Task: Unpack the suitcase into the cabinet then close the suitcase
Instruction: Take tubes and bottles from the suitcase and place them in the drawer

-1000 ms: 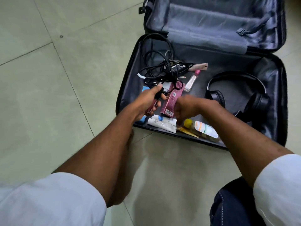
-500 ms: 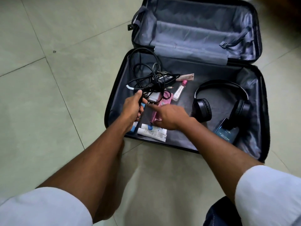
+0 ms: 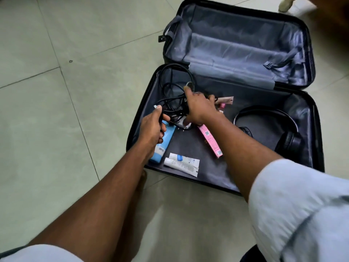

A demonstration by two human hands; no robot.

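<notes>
A black suitcase (image 3: 138,118) lies open on the floor, its grey-lined lid (image 3: 236,44) flat behind it. In the near half lies a tangle of black cables (image 3: 173,91) with a charger. My left hand (image 3: 154,127) grips the cables at their near end. My right hand (image 3: 198,108) closes over the bundle from the right. Under my left hand lies a blue tube (image 3: 163,146). Two white tubes (image 3: 182,164) lie at the front edge, a pink box (image 3: 210,140) beside my right forearm, and black headphones (image 3: 283,137) on the right.
Pale green floor tiles (image 3: 66,110) surround the suitcase. A small pink-capped bottle (image 3: 222,105) and a beige packet (image 3: 225,100) lie just behind my right hand. A pale object (image 3: 286,3) shows at the top edge, beyond the lid.
My right hand has moved up from the pink box onto the cable bundle. My left hand keeps its hold on the cables. The view has shifted left and closer.
</notes>
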